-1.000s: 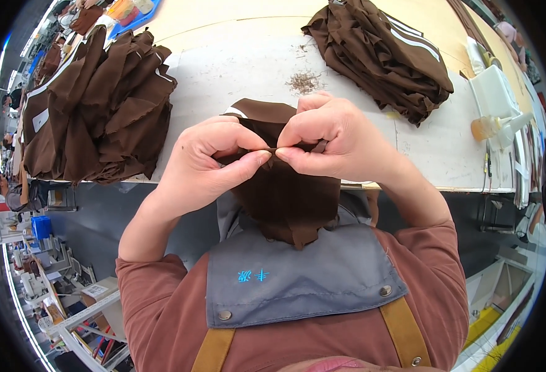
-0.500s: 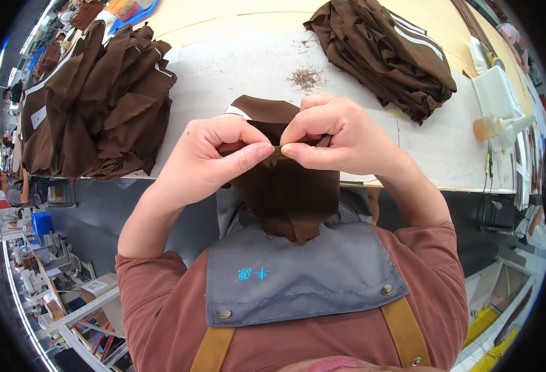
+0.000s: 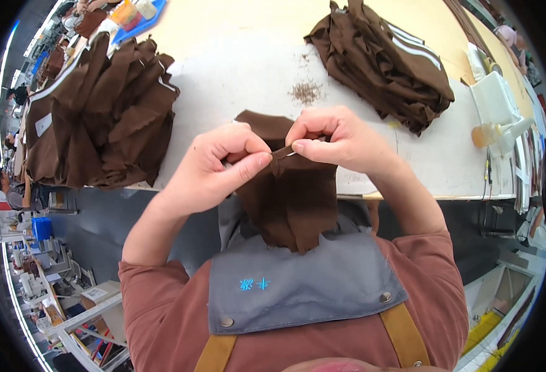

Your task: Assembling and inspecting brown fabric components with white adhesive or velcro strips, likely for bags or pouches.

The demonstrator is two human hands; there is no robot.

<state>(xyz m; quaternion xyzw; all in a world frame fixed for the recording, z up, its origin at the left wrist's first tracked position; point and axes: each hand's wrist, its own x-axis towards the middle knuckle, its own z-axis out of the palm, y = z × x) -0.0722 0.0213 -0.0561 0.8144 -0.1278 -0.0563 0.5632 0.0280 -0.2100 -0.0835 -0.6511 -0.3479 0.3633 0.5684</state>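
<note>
A brown fabric piece hangs from between my two hands, its lower part reaching down over the grey apron bib and its upper part lying over the table edge. My left hand pinches the folded seam of this fabric between thumb and forefinger. Just to the right, my right hand pinches the same seam, and a short stretch of it shows between the fingertips. Both hands are closed and raised in front of my chest, at the near edge of the table.
A heap of brown fabric pieces with white edging lies at the left, another brown pile at the back right. Thread scraps dot the white table. A blue tray, a white box and a bottle stand farther out.
My hands have drawn slightly apart, the right one moving to the right, so more of the seam shows between them. The head view has tilted a little.
</note>
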